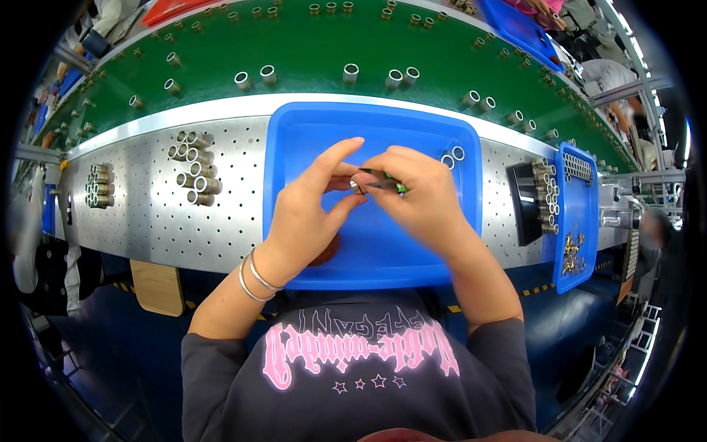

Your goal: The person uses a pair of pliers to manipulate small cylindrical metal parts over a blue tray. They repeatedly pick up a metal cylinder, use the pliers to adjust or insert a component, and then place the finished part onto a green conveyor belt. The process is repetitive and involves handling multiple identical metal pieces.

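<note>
Above a large blue tray (372, 275), both of my hands meet near its middle. My left hand (298, 217) pinches a small silvery metal sleeve (357, 188) between thumb and fingers. My right hand (420, 190) is closed around a dark, pointed, two-pronged tool with green on its handle (384, 183); it looks like tweezers or small pliers. The tool's tips are beside the sleeve, and fingers hide whether they touch. Two metal rings (453, 156) lie at the tray's right side. A brownish round thing (326, 252) shows partly behind my left wrist.
Beyond the tray runs a green conveyor belt (309, 44) carrying many metal sleeves. Clusters of sleeves (193, 166) stand on the perforated metal bench (236, 214) to the left. Rightward are a black box (524, 205), more sleeves and a blue tray with brass-coloured parts (573, 254).
</note>
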Demonstrator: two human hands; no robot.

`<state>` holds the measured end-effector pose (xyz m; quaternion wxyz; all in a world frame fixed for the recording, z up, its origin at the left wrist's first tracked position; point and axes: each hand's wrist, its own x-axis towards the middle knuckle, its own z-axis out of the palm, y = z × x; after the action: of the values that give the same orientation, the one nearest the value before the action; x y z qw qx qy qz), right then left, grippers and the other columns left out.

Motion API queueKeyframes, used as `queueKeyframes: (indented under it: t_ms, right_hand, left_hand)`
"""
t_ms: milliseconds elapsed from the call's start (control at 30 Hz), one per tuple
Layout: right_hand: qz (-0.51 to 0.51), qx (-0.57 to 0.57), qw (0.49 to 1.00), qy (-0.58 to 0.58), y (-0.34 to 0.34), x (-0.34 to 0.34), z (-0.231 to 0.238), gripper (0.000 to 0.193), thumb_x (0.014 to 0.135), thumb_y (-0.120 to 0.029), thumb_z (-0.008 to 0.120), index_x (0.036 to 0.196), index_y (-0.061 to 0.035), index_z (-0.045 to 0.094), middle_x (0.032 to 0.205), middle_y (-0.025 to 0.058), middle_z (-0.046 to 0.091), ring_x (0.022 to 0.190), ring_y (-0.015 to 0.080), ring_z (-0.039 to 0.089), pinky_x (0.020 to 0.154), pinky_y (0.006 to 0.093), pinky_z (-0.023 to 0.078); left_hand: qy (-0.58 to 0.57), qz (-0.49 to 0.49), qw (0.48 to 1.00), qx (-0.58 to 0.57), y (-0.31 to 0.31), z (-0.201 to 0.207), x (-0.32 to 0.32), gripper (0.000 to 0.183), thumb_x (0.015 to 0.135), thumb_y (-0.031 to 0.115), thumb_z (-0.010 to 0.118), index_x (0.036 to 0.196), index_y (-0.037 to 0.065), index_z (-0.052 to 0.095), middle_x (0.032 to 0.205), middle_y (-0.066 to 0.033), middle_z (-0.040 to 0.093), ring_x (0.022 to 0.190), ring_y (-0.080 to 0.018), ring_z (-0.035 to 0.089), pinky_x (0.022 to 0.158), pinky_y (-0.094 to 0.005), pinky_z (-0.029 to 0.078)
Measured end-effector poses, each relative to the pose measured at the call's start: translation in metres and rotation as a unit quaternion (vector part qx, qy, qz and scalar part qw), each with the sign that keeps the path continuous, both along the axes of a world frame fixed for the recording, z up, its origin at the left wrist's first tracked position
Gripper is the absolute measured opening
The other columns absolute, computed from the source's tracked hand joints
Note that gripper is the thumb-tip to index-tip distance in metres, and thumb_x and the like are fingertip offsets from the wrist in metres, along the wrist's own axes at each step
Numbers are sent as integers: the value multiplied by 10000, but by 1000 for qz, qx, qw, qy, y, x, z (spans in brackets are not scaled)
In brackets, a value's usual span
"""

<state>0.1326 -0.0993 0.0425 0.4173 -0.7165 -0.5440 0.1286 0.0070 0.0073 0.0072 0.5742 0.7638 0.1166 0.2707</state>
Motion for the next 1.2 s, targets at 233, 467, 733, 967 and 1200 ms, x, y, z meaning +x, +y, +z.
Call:
queueKeyframes:
  t_ms: [233, 467, 733, 967, 1200]
  right_hand:
    - [41, -3, 985, 166, -15, -3, 9, 48, 796, -37, 610, 793, -3, 578, 716, 67, 557, 612, 134, 502, 545, 264, 391]
    - [16, -1, 986, 167, -17, -7, 4, 45, 802, -28, 607, 797, 5, 577, 713, 68, 560, 611, 118, 498, 548, 248, 393]
    - [19, -104, 986, 133, -27, 0, 7, 91, 798, -59, 619, 870, -3, 619, 746, 82, 585, 649, 162, 549, 580, 270, 429]
    - [16, -76, 995, 60, -15, 11, 16, 130, 782, -92, 638, 890, -19, 637, 766, 92, 604, 685, 210, 586, 599, 289, 450]
    - [-30, -85, 986, 140, -15, 9, 13, 78, 801, -87, 628, 803, -11, 608, 676, 68, 598, 613, 127, 556, 549, 247, 417]
  left_hand:
    - [-17, -86, 852, -517, 14, 1, -12, 465, 846, 43, 591, 1279, 38, 424, 1066, -118, 595, 954, -210, 603, 852, -272, 484]
    - [-32, -95, 819, -566, 16, -9, -14, 492, 871, 59, 550, 1330, 58, 372, 1123, -154, 562, 984, -201, 598, 848, -256, 507]
    - [-6, -98, 895, -436, 13, -1, -15, 507, 842, 22, 568, 1314, 46, 384, 1079, -123, 568, 983, -214, 590, 897, -294, 463]
    - [26, -135, 955, -261, 3, 4, -15, 515, 838, -28, 543, 1320, 23, 369, 1060, -111, 564, 999, -177, 565, 914, -304, 433]
    - [26, -139, 905, -401, 7, 0, -19, 454, 838, 21, 576, 1272, 32, 444, 1061, -106, 566, 986, -183, 574, 880, -295, 460]
